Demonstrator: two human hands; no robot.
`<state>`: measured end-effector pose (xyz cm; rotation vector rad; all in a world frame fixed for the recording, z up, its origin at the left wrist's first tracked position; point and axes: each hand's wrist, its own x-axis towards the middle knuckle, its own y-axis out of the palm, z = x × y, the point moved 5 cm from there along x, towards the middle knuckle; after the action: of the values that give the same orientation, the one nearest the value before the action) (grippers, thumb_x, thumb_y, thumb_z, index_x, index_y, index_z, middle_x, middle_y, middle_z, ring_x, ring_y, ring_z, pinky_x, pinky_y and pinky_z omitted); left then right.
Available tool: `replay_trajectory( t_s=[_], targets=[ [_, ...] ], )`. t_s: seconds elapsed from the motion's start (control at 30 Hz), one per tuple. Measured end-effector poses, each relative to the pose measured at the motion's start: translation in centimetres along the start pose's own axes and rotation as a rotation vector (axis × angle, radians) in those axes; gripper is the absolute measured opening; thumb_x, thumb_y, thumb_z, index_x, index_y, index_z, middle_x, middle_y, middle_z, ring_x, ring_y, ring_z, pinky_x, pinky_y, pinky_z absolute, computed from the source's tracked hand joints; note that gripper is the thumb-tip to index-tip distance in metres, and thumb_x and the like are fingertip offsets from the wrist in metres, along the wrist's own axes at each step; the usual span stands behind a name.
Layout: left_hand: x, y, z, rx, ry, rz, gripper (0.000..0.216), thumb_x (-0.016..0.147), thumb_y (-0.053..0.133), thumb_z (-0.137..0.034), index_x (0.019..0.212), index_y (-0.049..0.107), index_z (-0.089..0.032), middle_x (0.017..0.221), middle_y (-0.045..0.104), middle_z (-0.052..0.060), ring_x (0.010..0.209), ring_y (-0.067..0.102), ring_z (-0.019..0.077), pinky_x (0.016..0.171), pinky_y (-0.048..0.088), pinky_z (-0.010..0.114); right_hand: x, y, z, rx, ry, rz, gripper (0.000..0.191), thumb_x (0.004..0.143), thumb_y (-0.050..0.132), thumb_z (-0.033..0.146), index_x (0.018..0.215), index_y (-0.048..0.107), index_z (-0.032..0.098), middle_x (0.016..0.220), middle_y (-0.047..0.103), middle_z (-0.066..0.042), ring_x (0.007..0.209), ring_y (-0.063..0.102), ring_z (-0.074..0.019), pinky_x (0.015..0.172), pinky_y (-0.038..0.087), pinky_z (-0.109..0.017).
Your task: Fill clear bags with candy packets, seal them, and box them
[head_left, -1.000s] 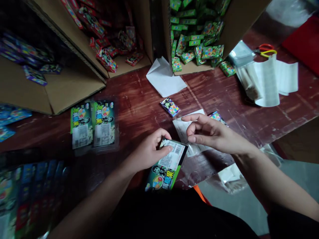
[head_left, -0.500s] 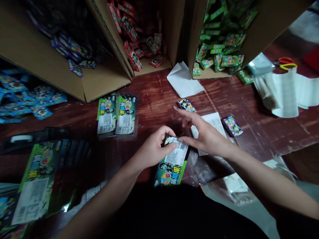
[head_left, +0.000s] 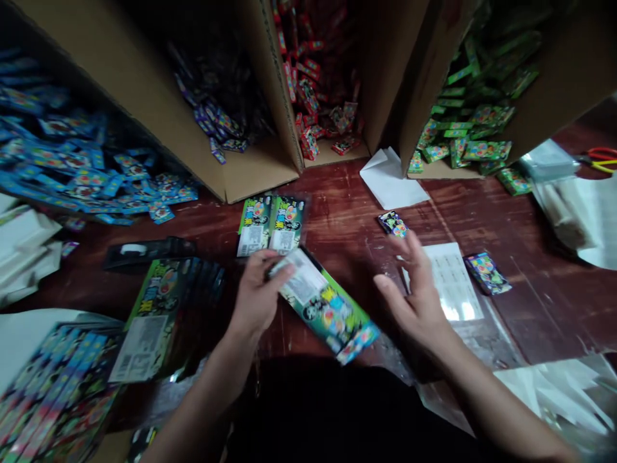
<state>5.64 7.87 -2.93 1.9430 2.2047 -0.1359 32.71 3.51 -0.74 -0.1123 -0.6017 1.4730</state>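
My left hand [head_left: 258, 292] grips one end of a long green-and-black printed candy pack [head_left: 330, 305], thumb on top over its white label. The pack slants down to the right, and a blue strip shows at its lower end. To its right my right hand [head_left: 419, 299] hovers with fingers apart, holding nothing. Just beyond those fingers lies a small dark purple candy box [head_left: 393, 224]. A white printed sheet [head_left: 453, 280] rests beside my right hand, with another small purple box [head_left: 488, 273] to its right. Two similar green packs [head_left: 270, 225] lie flat beyond my left hand.
Cardboard cartons [head_left: 255, 170] along the back hold purple, red and green boxes. Blue boxes [head_left: 96, 161] are heaped at left. More packs [head_left: 147, 328] and stacked strips [head_left: 53, 386] lie left. Scissors [head_left: 602, 159], paper and plastic bags [head_left: 563, 392] are at right.
My left hand has moved left with the candy pack, which now tilts the other way. My right hand has come off the pack and opened. The view has shifted left.
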Motion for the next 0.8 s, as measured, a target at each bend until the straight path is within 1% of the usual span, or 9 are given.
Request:
replay_trajectory(
  t_s=[0.1, 0.23, 0.37, 0.47, 0.53, 0.6, 0.67, 0.73, 0.8],
  targets=[
    [-1.4, -3.4, 0.0, -0.187, 0.023, -0.201, 0.056, 0.079, 0.078, -0.031, 0.129, 0.051, -0.034, 0.127, 0.067, 0.001, 0.112, 0.067, 0.0218, 0.085, 0.058, 0.033, -1.3, 1.4, -1.1, 0.281, 0.222, -0.087, 0.084, 0.095, 0.064, 0.041, 0.16, 0.01, 0.039, 0.16, 0.032, -0.011, 0.142, 0.043, -0.031, 0.113, 0.042, -0.058],
    [-4.8, -2.8, 1.4, -0.213, 0.015, -0.142, 0.062, 0.088, 0.069, -0.032, 0.142, 0.042, -0.043, 0.138, 0.063, -0.001, 0.125, 0.061, 0.0227, 0.096, 0.057, 0.037, -0.8, 4.4, -0.1, 0.49, 0.299, -0.115, 0.076, 0.092, 0.067, 0.041, 0.153, 0.021, 0.037, 0.144, 0.047, -0.012, 0.13, 0.054, -0.0255, 0.105, 0.052, -0.048],
    [-7.7, -2.8, 3.2, -0.159, -0.03, -0.088, 0.038, 0.086, 0.073, -0.035, 0.118, 0.053, -0.035, 0.114, 0.069, -0.002, 0.103, 0.068, 0.0188, 0.088, 0.057, 0.034, 0.4, 4.9, 0.8, 0.502, 0.231, -0.131, 0.052, 0.093, 0.065, 0.038, 0.14, 0.043, 0.032, 0.118, 0.059, -0.007, 0.112, 0.06, -0.0219, 0.1, 0.053, -0.042],
    [-8.2, -3.0, 3.5, 0.114, -0.048, 0.068, 0.032, 0.076, 0.082, -0.04, 0.086, 0.057, -0.022, 0.105, 0.069, 0.002, 0.095, 0.069, 0.0213, 0.08, 0.057, 0.032, -0.1, 5.7, 0.7, 0.531, 0.222, 0.035, 0.075, 0.093, 0.066, 0.037, 0.154, 0.024, 0.035, 0.102, 0.062, -0.003, 0.091, 0.063, -0.0191, 0.085, 0.057, -0.038],
    [-7.8, -2.7, 3.4, 0.267, -0.057, 0.16, 0.036, 0.073, 0.085, -0.039, 0.088, 0.059, -0.02, 0.106, 0.07, 0.006, 0.099, 0.069, 0.024, 0.085, 0.057, 0.035, -0.1, 6.5, 0.6, 0.525, 0.194, 0.206, 0.09, 0.093, 0.066, 0.038, 0.16, 0.005, 0.036, 0.1, 0.063, -0.002, 0.083, 0.064, -0.0175, 0.08, 0.058, -0.037],
    [-7.1, -2.3, 3.0, 0.297, -0.055, 0.197, 0.045, 0.078, 0.082, -0.037, 0.111, 0.058, -0.021, 0.112, 0.071, 0.008, 0.105, 0.069, 0.0247, 0.093, 0.055, 0.038, 1.3, 6.7, 0.3, 0.46, 0.134, 0.303, 0.098, 0.094, 0.066, 0.043, 0.161, -0.004, 0.035, 0.113, 0.063, -0.006, 0.088, 0.066, -0.0181, 0.083, 0.058, -0.039],
    [-6.3, -1.7, 2.6, 0.259, -0.031, 0.208, 0.058, 0.084, 0.077, -0.036, 0.132, 0.049, -0.022, 0.12, 0.07, 0.01, 0.109, 0.068, 0.0237, 0.098, 0.053, 0.039, 4.6, 5.5, -0.6, 0.265, 0.058, 0.234, 0.1, 0.093, 0.066, 0.051, 0.162, -0.004, 0.029, 0.132, 0.058, -0.014, 0.106, 0.066, -0.0241, 0.093, 0.057, -0.045],
    [-5.6, -1.3, 2.2, 0.222, -0.005, 0.217, 0.07, 0.086, 0.075, -0.035, 0.145, 0.039, -0.023, 0.13, 0.066, 0.011, 0.114, 0.067, 0.023, 0.1, 0.052, 0.037, 9.0, 3.7, -1.9, -0.115, -0.001, 0.063, 0.099, 0.091, 0.065, 0.058, 0.162, 0.008, 0.017, 0.143, 0.051, -0.024, 0.128, 0.055, -0.0349, 0.107, 0.047, -0.054],
    [-5.1, -0.9, 1.9, 0.188, 0.007, 0.223, 0.08, 0.087, 0.074, -0.034, 0.153, 0.029, -0.025, 0.137, 0.062, 0.012, 0.117, 0.066, 0.0231, 0.101, 0.051, 0.037, 13.0, 3.0, -3.6, -0.461, 0.038, 0.087, 0.102, 0.087, 0.067, 0.06, 0.159, 0.018, 0.007, 0.148, 0.045, -0.03, 0.137, 0.044, -0.045, 0.112, 0.037, -0.062]
  ],
)
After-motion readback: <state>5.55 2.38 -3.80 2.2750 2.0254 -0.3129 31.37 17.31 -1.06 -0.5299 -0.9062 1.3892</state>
